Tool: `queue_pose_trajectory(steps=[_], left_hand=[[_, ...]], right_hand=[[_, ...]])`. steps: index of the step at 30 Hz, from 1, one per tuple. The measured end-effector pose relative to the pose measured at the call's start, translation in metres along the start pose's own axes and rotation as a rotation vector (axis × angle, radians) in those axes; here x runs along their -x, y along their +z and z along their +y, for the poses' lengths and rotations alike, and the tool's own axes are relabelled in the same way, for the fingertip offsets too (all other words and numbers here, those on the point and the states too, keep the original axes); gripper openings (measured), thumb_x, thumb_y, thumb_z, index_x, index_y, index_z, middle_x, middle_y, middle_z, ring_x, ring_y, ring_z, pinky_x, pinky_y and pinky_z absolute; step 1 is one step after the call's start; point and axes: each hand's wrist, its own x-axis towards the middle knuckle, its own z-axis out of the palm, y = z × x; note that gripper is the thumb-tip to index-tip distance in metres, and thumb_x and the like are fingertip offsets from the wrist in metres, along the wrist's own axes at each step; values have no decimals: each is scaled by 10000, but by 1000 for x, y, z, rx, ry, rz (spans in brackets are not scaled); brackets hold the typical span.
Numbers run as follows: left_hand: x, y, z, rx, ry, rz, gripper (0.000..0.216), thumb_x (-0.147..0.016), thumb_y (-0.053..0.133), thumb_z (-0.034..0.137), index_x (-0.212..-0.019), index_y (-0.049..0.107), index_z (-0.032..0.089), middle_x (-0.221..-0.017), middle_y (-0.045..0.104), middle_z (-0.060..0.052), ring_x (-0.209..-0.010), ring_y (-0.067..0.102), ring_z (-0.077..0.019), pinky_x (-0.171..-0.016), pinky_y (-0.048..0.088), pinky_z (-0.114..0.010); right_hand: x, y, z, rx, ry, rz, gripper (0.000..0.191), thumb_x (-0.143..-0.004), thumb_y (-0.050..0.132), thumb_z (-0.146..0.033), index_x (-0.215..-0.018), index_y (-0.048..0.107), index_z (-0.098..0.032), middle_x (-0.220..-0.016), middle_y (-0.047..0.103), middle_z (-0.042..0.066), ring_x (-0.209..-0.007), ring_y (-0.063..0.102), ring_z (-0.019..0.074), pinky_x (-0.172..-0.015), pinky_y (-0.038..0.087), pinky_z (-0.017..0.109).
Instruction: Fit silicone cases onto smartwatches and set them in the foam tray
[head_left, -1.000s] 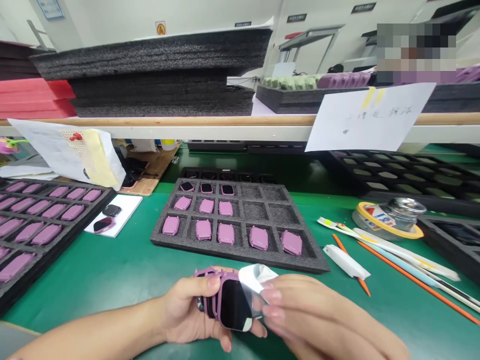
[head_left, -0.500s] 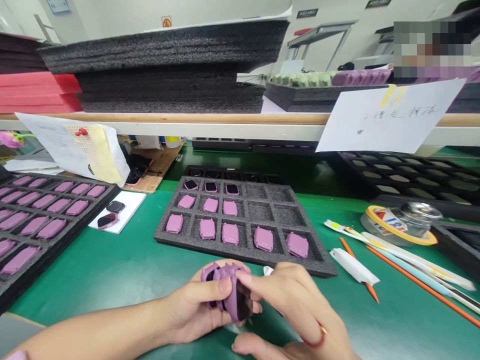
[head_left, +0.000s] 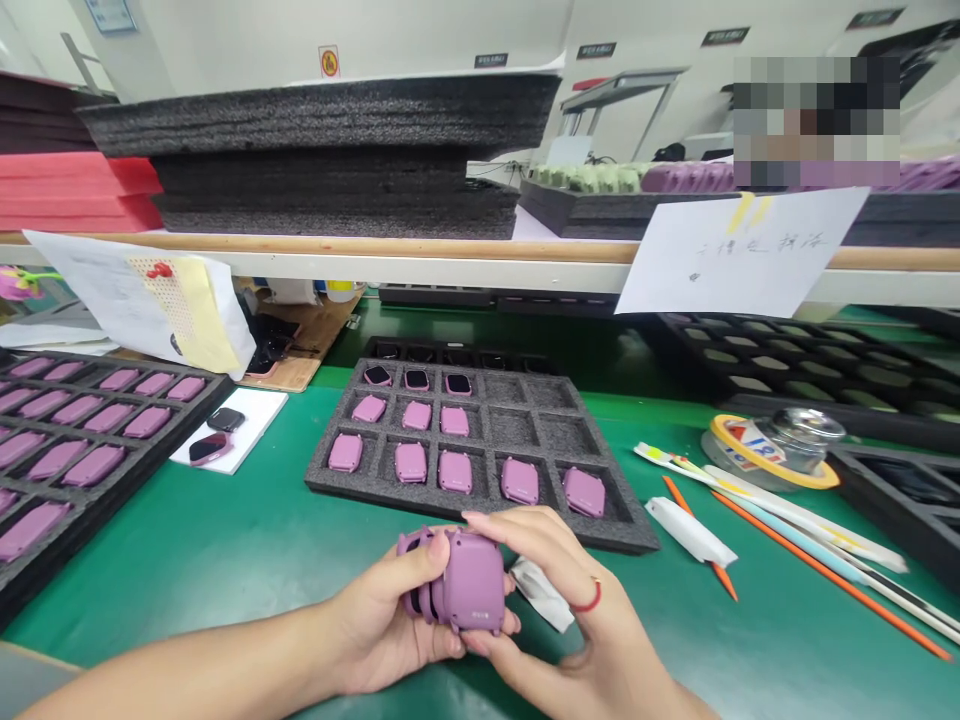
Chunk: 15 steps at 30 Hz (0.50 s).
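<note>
Left hand [head_left: 386, 620] clasps smooth, round-cornered purple cases [head_left: 477, 582]; right hand [head_left: 592, 630], fingers wide, pinches one

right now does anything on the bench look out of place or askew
Slightly: in the middle foam tray, the back row's leftmost watch case sits askew, while its neighbour sits squarer. By the right hand is a crumpled white wad. No spill or damage shows.

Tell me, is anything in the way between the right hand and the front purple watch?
Nothing visible: the right hand has the purple watch between finger and thumb, at the front of the stack in the left hand. A white scrap shows beside the watch without covering it.
</note>
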Motion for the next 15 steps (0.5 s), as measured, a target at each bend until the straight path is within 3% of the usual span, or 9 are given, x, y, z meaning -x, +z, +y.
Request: queue_pose_trajectory(steps=[4, 8, 11, 13, 15], left_hand=[[-3, 2, -1, 32, 112, 210, 429, -620, 930, 380, -898, 744, 112, -843, 781, -90, -745, 758, -185, -608, 557, -178], [-4, 4, 6, -8, 111, 431, 310, -749, 845, 247, -985, 694, 113, -918, 788, -130, -661, 748, -163, -514, 514, -149], [-2, 5, 11, -62, 108, 427, 250, -842, 734, 338, -940, 678, 115, -908, 787, -133, -338, 495, -33, -326, 293, -136], [0, 5, 12, -82, 115, 362, 247, -833, 726, 342, -900, 679, 109, -908, 783, -137, -294, 347, 7, -316, 178, -145], [1, 5, 10, -77, 125, 297, 256, -784, 767, 311, -920, 693, 106, -940, 776, -139, -337, 376, 4, -357, 208, -147]], right_hand=[[-11, -9, 17, 148, 17, -40, 471, -816, 695, -205, -1272, 579, -225, -1062, 700, 74, -970, 667, 225, -866, 557, 377], [-29, -41, 72, 392, 235, 56, 291, -826, 683, -353, -1075, 695, -202, -1029, 711, 98, -967, 678, 267, -887, 552, 450], [-31, -72, 116, 450, 320, 135, 326, -855, 630, -393, -1065, 710, -158, -1066, 709, 161, -1031, 672, 335, -964, 500, 588], [-27, -87, 132, 437, 342, 124, 301, -852, 615, -404, -1005, 739, -175, -1076, 727, 155, -1044, 683, 346, -965, 506, 605], [-23, -92, 131, 413, 345, 127, 290, -891, 567, -399, -984, 748, -192, -1118, 728, 147, -1101, 672, 344, -989, 497, 610]])
